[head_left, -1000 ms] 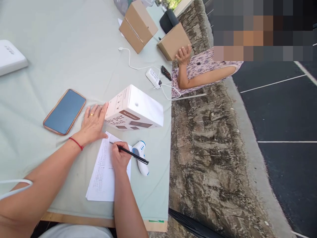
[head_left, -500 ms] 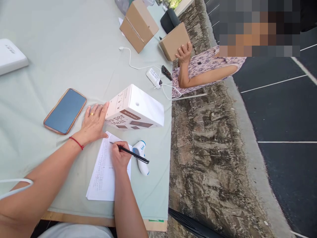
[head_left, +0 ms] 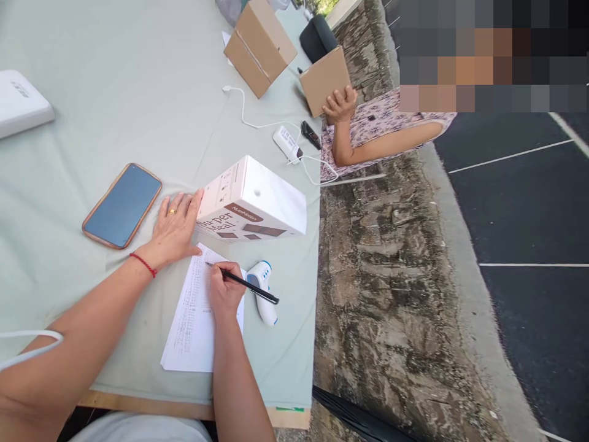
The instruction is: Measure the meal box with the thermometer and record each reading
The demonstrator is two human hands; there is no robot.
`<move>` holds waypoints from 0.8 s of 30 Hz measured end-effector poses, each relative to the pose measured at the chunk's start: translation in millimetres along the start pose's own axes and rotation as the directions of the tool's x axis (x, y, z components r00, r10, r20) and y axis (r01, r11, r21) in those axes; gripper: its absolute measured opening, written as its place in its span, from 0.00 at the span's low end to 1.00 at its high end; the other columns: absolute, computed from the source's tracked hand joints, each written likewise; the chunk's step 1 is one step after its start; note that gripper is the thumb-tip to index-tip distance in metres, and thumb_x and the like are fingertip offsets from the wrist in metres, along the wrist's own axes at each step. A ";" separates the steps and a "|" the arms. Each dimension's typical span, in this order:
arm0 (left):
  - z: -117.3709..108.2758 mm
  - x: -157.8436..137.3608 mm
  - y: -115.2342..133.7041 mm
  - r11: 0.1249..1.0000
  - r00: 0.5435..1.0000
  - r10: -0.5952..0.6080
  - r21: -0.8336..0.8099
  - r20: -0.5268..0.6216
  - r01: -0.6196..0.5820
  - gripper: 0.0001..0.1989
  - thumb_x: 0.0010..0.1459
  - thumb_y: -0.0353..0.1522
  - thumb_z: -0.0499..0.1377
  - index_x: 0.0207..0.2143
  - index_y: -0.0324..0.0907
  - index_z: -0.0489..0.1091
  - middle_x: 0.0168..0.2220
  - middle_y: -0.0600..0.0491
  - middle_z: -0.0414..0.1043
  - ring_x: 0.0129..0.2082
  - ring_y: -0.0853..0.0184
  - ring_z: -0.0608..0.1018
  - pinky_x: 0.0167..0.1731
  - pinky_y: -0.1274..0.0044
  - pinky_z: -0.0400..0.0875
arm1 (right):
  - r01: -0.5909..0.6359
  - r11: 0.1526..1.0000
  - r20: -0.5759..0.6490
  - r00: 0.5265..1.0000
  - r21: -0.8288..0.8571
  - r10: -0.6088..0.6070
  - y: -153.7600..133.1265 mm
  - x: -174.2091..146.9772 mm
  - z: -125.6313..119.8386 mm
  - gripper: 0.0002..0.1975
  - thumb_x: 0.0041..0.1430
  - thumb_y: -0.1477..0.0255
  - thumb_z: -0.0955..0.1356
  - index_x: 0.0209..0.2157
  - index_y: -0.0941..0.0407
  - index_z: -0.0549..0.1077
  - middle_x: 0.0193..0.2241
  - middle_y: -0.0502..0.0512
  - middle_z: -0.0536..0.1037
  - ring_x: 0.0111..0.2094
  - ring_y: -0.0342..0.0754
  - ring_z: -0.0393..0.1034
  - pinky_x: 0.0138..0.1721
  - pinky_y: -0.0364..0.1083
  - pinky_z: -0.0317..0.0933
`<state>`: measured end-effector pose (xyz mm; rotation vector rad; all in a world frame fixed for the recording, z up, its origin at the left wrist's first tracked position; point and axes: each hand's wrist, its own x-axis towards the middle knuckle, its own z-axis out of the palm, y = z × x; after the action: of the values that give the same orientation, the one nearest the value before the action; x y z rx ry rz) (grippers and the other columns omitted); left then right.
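Note:
My right hand [head_left: 226, 287] is closed around a black pen [head_left: 255, 288], its tip at the upper part of a sheet of paper [head_left: 184, 344] covered in small writing. Flat on the cloth with fingers spread, my left hand [head_left: 177, 227] rests at the paper's top corner. Its fingertips touch or nearly touch a white box [head_left: 276, 196] printed "Super Meal". To the left of that hand lies a phone [head_left: 122, 205] in a brown-edged case, screen up. A white and blue handheld thermometer [head_left: 262, 291] lies just right of the paper, partly behind the pen.
Across the table [head_left: 115, 110], another person's hand [head_left: 340, 104] holds a small cardboard box [head_left: 324, 80]. A larger cardboard box [head_left: 260, 49] and a dark case [head_left: 317, 38] are nearby. A white cable [head_left: 243, 113], a white device [head_left: 288, 144] and a power bank [head_left: 23, 104] also lie there.
The other person's small cardboard box has turned or shifted slightly. My hands, the pen and the paper keep nearly the same places, with only a tiny shift of the whole view.

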<state>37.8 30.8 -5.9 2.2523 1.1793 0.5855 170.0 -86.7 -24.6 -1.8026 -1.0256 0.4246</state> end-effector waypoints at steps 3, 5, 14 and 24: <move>-0.8 0.2 0.8 1.000 1.000 -0.007 -0.001 0.005 0.007 0.70 0.39 0.36 0.74 0.70 0.41 0.26 0.68 0.34 0.49 0.70 0.42 0.49 0.67 0.53 0.38 | -0.007 1.000 0.004 1.000 0.003 0.007 -0.7 0.4 -0.1 0.07 0.50 0.66 0.64 0.24 0.53 0.66 0.21 0.47 0.69 0.24 0.44 0.61 0.28 0.44 0.58; -0.7 0.3 0.7 1.000 1.000 -0.007 0.000 0.010 0.007 0.69 0.39 0.37 0.74 0.70 0.41 0.26 0.68 0.34 0.49 0.70 0.42 0.49 0.67 0.53 0.38 | -0.015 1.000 0.005 1.000 0.010 0.015 -1.8 0.4 0.0 0.07 0.50 0.66 0.64 0.24 0.53 0.66 0.20 0.46 0.68 0.23 0.44 0.61 0.28 0.44 0.58; 0.3 0.1 -0.5 1.000 1.000 0.007 -0.002 -0.005 -0.007 0.69 0.40 0.37 0.74 0.70 0.42 0.27 0.69 0.36 0.48 0.70 0.42 0.50 0.67 0.53 0.38 | -0.046 0.998 0.001 0.999 0.053 0.046 -3.2 0.5 -1.0 0.05 0.48 0.67 0.65 0.23 0.53 0.66 0.20 0.46 0.68 0.24 0.44 0.61 0.29 0.45 0.57; -1.1 0.7 1.0 0.999 1.000 0.000 0.034 0.008 0.000 0.69 0.40 0.37 0.74 0.70 0.39 0.27 0.68 0.34 0.50 0.69 0.42 0.50 0.67 0.53 0.40 | -0.044 0.995 -0.025 0.999 0.084 0.047 -4.4 0.8 -0.4 0.05 0.48 0.68 0.65 0.23 0.54 0.66 0.20 0.45 0.68 0.24 0.43 0.60 0.30 0.44 0.56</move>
<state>38.1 31.3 -4.3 2.2808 1.1941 0.5602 168.8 -85.5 -20.4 -1.7551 -0.9366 0.4637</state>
